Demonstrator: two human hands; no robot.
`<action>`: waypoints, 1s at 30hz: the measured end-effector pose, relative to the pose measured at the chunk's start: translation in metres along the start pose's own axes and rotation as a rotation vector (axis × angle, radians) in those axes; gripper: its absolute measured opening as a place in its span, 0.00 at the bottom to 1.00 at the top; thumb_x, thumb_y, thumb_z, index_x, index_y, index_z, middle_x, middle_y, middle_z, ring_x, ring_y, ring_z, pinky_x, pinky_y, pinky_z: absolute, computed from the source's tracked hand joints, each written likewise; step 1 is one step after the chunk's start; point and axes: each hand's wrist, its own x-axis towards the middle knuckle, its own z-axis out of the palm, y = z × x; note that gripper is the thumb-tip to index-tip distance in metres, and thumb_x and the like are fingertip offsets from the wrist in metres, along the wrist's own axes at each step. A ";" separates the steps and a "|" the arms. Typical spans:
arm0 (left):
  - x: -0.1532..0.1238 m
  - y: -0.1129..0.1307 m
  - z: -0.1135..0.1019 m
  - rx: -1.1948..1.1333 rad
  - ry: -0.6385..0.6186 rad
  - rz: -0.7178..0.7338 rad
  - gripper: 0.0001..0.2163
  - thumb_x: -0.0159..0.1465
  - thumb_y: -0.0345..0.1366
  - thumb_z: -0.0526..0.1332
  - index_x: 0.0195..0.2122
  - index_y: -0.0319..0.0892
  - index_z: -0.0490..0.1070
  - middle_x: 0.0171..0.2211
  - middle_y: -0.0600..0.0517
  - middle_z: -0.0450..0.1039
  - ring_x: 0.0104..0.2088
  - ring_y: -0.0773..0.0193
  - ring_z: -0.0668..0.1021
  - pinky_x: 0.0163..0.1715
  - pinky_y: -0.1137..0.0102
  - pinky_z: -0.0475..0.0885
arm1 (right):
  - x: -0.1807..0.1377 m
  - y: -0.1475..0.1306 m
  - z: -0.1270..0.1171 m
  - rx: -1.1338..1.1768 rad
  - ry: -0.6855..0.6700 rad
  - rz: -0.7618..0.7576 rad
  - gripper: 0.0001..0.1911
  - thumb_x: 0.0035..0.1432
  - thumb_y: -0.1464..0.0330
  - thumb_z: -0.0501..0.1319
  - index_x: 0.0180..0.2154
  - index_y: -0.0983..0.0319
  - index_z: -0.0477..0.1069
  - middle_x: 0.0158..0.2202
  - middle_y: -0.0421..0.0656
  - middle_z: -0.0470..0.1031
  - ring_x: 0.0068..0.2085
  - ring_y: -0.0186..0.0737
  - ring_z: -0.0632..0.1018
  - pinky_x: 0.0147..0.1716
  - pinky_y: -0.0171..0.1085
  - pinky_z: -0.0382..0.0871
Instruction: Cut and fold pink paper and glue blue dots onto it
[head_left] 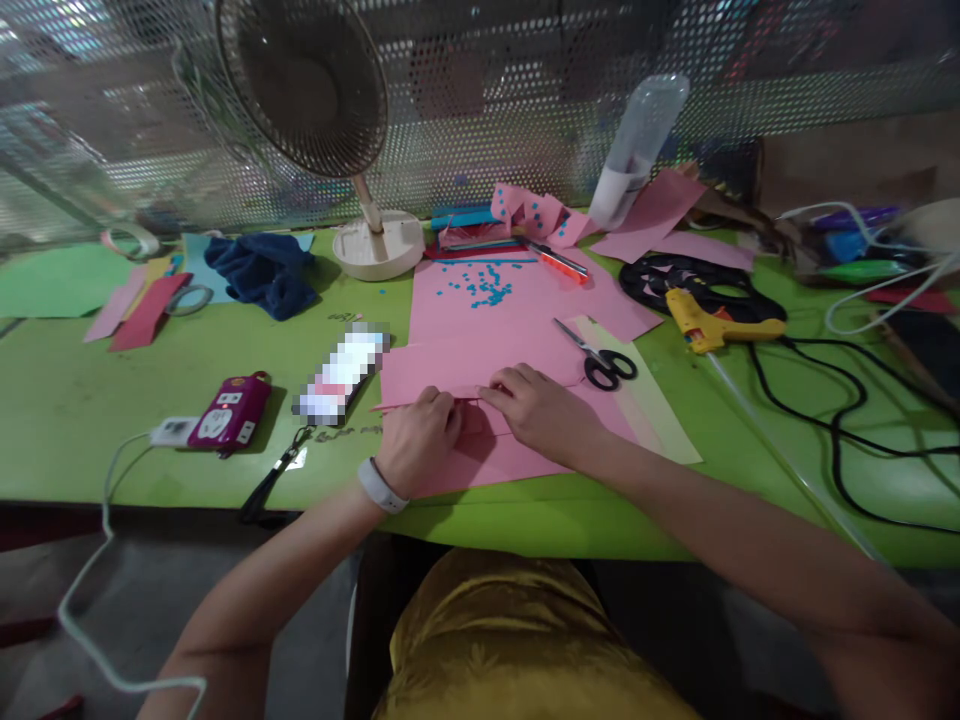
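Paper in smooth pink sheets (517, 462) lies on the glossy green tabletop (150, 370) beneath my left hand (418, 440) and right hand (534, 412); fingers curl at a fold, though from here I cannot tell whether either pinches it. Black-handled metal scissors (600, 357) rest beyond the right.

Pink paper sheet (487, 460) matt, smooth; green tabletop (60, 400) smooth, faintly glossy. Scissors (598, 358) pair metal blades with black plastic handles. Glue gun (703, 326) yellow plastic; dark blue cloth (262, 272) matt.
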 end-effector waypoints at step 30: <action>0.000 0.000 -0.001 0.016 -0.002 0.006 0.16 0.71 0.40 0.46 0.36 0.39 0.70 0.36 0.47 0.73 0.26 0.63 0.74 0.24 0.67 0.59 | -0.001 0.000 0.000 -0.012 0.011 -0.006 0.20 0.64 0.76 0.53 0.55 0.59 0.69 0.45 0.50 0.69 0.45 0.45 0.65 0.41 0.41 0.61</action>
